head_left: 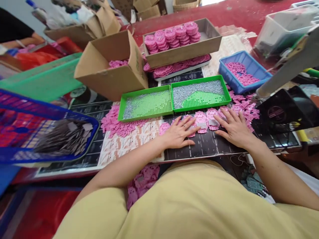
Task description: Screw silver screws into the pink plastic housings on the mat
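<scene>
A row of pink plastic pieces, roundish with cut-out edges, lies on the black sheet near the table's front edge. My left hand rests palm down with fingers spread over the left part of the row, partly hiding several pieces. Over its right end lies my right hand, also flat and spread. Between the hands a few pieces show pale rectangles in their middles. Just behind the row stand two green trays, the left tray and the right tray, with small silvery metal parts on their perforated bottoms.
Loose small pink parts lie left, more right. Behind are a cardboard box, a long box of stacked pink pieces and a blue bin. A blue basket stands left; a metal arm slants at right.
</scene>
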Available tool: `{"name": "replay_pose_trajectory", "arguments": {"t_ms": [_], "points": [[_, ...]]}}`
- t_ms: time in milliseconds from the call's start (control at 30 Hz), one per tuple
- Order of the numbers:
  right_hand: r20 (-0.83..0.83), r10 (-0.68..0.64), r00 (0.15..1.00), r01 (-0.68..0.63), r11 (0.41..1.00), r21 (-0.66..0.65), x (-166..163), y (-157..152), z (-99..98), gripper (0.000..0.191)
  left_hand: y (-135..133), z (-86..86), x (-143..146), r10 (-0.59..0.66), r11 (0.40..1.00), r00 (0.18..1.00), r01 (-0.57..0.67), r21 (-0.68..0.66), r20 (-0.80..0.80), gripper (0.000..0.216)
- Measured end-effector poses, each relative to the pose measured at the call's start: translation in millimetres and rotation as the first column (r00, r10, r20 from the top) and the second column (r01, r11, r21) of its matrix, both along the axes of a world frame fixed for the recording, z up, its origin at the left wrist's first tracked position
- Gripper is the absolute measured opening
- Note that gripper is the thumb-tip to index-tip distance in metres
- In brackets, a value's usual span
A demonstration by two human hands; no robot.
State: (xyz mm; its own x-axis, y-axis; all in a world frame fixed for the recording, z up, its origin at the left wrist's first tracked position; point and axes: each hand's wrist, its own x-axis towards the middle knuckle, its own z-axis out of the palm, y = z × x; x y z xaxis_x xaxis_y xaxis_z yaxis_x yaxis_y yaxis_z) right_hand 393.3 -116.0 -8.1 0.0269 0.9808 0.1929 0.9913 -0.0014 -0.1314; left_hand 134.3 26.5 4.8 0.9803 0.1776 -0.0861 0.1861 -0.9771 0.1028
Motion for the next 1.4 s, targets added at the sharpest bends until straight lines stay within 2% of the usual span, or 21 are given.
{"name": "replay_pose_trajectory", "arguments": {"t_ms": [67,133,300,467,567,733,833,900,967,1033,1100,1167,1200,1300,1400], "points": [[0.115,0.039,0.993,-0.031,0.997,-0.071,-7,-2,-5.8,0.054,0,-2.3,-1,-0.001,1.000,1.000,0.001,-0.014,-0.007,0.064],[0.165,0.077,0.983,-0.069,0.996,-0.052,-15,-8,-10.3,0.053,-3,-4.7,-10,-0.009,1.000,1.000,0.009,-0.021,-0.004,0.061],[0.203,0.188,0.961,-0.193,0.981,0.005,-44,-20,-12.8,0.050,-16,-7.6,-54,-0.012,1.000,1.000,0.012,-0.012,0.019,0.058],[0.236,0.268,0.934,-0.294,0.952,0.084,-80,-16,-12.3,0.046,-22,-7.8,-97,0.014,1.000,0.999,-0.013,-0.019,0.041,0.052],[0.239,0.299,0.924,-0.326,0.942,0.079,-98,-11,-14.6,0.046,-19,-8.8,-118,0.039,0.999,0.995,-0.036,-0.033,0.097,0.049],[0.237,0.374,0.896,-0.394,0.918,0.042,-106,-9,-13.6,0.066,-15,-12.6,-138,-0.003,1.000,0.977,0.004,-0.007,0.212,0.046],[0.203,0.442,0.874,-0.460,0.886,0.054,-95,0,7.3,0.076,-14,-11.9,-139,-0.048,0.999,0.967,0.041,0.030,0.250,0.048],[0.144,0.460,0.876,-0.476,0.873,0.106,-91,16,31.4,0.074,-16,-9.9,-140,-0.044,0.999,0.956,0.037,0.029,0.289,0.052],[0.099,0.500,0.860,-0.510,0.835,0.207,-95,38,56.9,0.070,-21,-8.3,-143,0.000,1.000,0.945,-0.007,0.021,0.328,0.057],[0.095,0.569,0.817,-0.571,0.772,0.280,-109,66,75.9,0.061,-28,-8.7,-151,0.068,0.996,0.933,-0.081,0.023,0.353,0.058],[0.088,0.663,0.743,-0.657,0.699,0.281,-134,97,84.1,0.043,-37,-11.2,-162,0.143,0.986,0.918,-0.166,0.032,0.371,0.056],[0.072,0.762,0.644,-0.750,0.610,0.257,-166,129,82.0,0.023,-45,-14.7,-175,0.203,0.970,0.899,-0.239,0.046,0.389,0.053],[0.066,0.797,0.601,-0.784,0.571,0.242,-184,144,78.2,0.019,-49,-16.4,-182,0.233,0.960,0.888,-0.276,0.054,0.397,0.051],[0.063,0.853,0.517,-0.850,0.504,0.154,-242,187,62.4,0.028,-58,-19.9,-203,0.333,0.916,0.840,-0.396,0.063,0.428,0.046],[0.167,0.886,0.432,-0.900,0.437,0.009,-295,218,47.5,0.038,-64,-22.8,-219,0.407,0.874,0.779,-0.484,0.046,0.476,0.041]]}}
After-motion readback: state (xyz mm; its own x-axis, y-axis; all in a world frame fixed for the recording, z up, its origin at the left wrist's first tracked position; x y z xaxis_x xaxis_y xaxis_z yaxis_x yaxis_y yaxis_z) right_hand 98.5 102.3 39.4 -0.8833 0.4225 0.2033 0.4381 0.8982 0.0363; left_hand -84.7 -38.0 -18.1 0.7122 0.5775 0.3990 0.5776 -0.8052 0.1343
